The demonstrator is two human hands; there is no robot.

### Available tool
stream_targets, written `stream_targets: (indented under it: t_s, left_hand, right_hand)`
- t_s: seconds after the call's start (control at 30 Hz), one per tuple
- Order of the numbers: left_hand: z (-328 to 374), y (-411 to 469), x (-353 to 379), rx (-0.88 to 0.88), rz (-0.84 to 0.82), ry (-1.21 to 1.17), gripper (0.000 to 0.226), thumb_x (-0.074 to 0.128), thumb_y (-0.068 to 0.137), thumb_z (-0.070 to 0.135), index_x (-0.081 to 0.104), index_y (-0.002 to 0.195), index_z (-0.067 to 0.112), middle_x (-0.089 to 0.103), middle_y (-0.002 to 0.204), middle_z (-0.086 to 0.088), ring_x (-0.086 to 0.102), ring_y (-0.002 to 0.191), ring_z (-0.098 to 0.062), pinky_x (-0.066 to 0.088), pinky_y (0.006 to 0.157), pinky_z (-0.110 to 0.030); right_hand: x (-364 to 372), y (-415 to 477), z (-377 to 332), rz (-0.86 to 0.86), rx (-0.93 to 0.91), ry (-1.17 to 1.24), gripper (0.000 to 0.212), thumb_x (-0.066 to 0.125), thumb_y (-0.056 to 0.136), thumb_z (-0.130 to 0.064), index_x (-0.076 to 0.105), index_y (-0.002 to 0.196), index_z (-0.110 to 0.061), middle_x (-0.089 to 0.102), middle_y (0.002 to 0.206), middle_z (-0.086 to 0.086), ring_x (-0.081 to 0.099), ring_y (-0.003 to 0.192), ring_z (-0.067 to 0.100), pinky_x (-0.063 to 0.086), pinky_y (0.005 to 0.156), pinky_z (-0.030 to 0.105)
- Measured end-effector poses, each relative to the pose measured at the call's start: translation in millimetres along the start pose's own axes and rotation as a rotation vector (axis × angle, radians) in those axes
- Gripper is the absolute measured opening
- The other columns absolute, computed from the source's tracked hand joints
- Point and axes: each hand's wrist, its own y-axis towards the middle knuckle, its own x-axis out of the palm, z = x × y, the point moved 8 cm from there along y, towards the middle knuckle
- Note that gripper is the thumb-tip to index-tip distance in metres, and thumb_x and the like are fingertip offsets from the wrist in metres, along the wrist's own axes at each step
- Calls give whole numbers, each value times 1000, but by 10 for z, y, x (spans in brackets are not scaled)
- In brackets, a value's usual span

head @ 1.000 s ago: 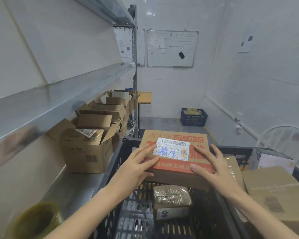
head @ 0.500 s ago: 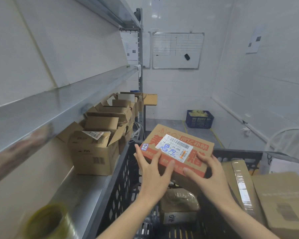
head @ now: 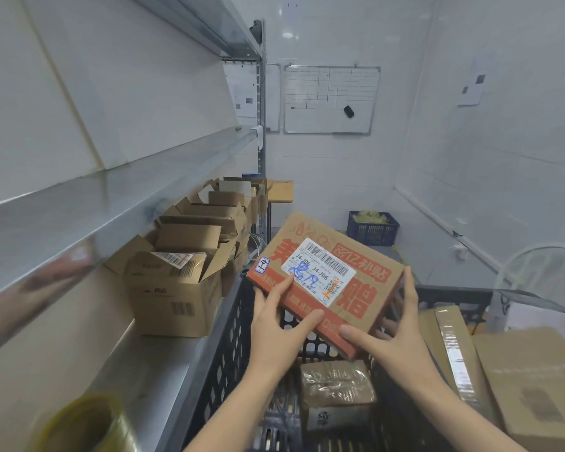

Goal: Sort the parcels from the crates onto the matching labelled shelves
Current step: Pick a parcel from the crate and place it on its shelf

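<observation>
A small taped parcel (head: 336,389) lay in the black crate (head: 229,337). Above it, the left hand (head: 276,324) and right hand (head: 402,331) each gripped the tilted orange-printed parcel (head: 366,288), label up. Beyond, open cardboard boxes (head: 177,288) sat on the left shelf (head: 137,353).

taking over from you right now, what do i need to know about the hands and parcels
Left hand grips the orange-printed parcel at its near left edge; right hand grips its near right corner.
The parcel is tilted above the black crate; its label reads J4-J06.
A taped brown parcel lies in the crate; more cardboard parcels sit to its right.
Done: this parcel is out. Left: shelve it by label, then sort the rest.
</observation>
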Motion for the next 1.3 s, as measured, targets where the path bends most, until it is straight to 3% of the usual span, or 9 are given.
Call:
stream_targets:
  t_s: [0.1, 0.23, 0.3, 0.47, 0.6, 0.7, 1.03, 1.13, 1.3]
  left_hand:
    - [-38, 10, -26, 9, -56, 17, 55, 78, 80, 39, 46, 120, 58, 29, 151, 15, 37, 130, 4, 33, 114, -33]
    - [-169, -42, -40, -8, -134, 65, 59, 67, 89, 36, 30, 128, 62, 2, 162, 16, 26, 141, -2, 33, 103, -13]
    - [-230, -84, -55, -57, -146, 28, 66, 71, 85, 38, 29, 132, 59, -7, 161, 19, 31, 129, 17, 38, 82, 3]
    - [-308, -116, -5, -72, -158, 4, 96, 83, 75, 28, 21, 147, 43, -17, 157, 15, 21, 94, 47, 36, 79, 7]
    - [-394, -81, -70, -92, -168, -5, 92, 86, 71, 26, 28, 139, 49, 9, 156, 12, 37, 115, 20, 46, 88, -7]
    - [-500, -5, -179, -156, -220, -46, 93, 89, 67, 27, 34, 137, 52, 38, 145, 13, 52, 120, 0, 50, 100, -31]
    - [-543, -45, -239, -177, -520, 26, 96, 85, 73, 8, 33, 144, 46, 44, 141, 20, 52, 124, 2, 56, 90, -31]
    - [-559, -118, -206, -185, -587, 106, 105, 88, 69, 12, 28, 144, 53, 46, 139, 24, 54, 120, 5, 55, 92, -28]
    - [-598, -136, -153, -168, -610, 212, 110, 90, 64, 30, 20, 143, 61, 39, 142, 27, 46, 126, 8, 51, 99, -29]
  right_hand:
    - [6, 5, 78, 25, 44, 9, 132, 92, 38, -57, 5, 138, -67, 49, 130, -22, 69, 99, 17, 56, 85, 42]
    - [167, -123, 222, 52, 3, 13, 125, 92, 54, -30, 6, 134, -71, 38, 135, -24, 66, 105, 16, 56, 83, 37]
    - [259, -207, 322, 53, 11, 48, 128, 90, 56, -19, 2, 134, -71, 35, 138, -22, 63, 110, 14, 56, 84, 32]
    - [331, -250, 429, 29, 43, 72, 132, 87, 61, -12, -6, 136, -68, 30, 136, -31, 60, 114, 4, 53, 77, 15]
    - [329, -276, 439, 28, 46, -1, 120, 88, 59, -31, 2, 132, -72, 29, 133, -43, 53, 118, -6, 52, 85, 22]
    - [227, -237, 444, 50, 69, -83, 94, 85, 57, -55, 24, 128, -62, 38, 137, -27, 43, 126, -5, 43, 97, 26]
    - [183, -234, 561, -179, 208, -353, 93, 76, 62, -66, 19, 136, -63, 64, 95, -13, 62, 88, -4, 49, 77, 16]
    - [217, -256, 619, -250, 198, -421, 101, 73, 58, -71, 7, 134, -71, 54, 116, -17, 59, 103, -1, 49, 94, 30]
    - [327, -326, 664, -411, 216, -524, 101, 67, 67, -71, -9, 134, -70, 34, 138, -17, 49, 116, -2, 40, 100, 22]
